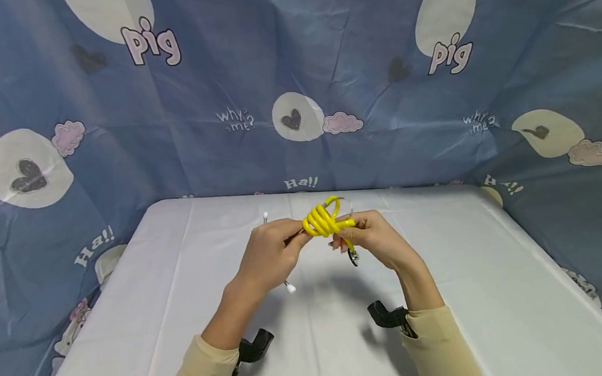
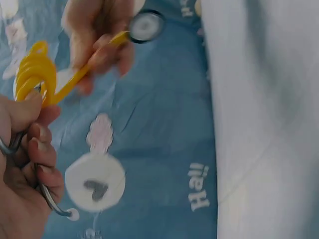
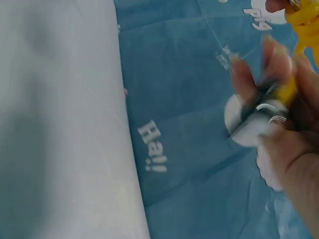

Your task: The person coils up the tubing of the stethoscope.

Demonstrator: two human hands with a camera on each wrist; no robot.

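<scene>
A stethoscope with yellow tubing (image 1: 320, 220) is held up above the table, its tubing wound in several tight coils. My left hand (image 1: 270, 254) grips the metal ear tubes (image 2: 50, 196) just below the coils, its thumb against the yellow loops. White ear tips (image 1: 290, 288) stick out on either side of that hand. My right hand (image 1: 380, 240) pinches the loose length of tubing near the round, black-rimmed chest piece (image 2: 146, 27). In the right wrist view the chest piece (image 3: 266, 112) is blurred and partly covered by fingers.
A white-covered table (image 1: 210, 311) lies under both hands. Behind it hangs a blue printed cloth (image 1: 382, 153), which also drapes down both sides. Black wrist mounts (image 1: 256, 345) sit at both sleeves.
</scene>
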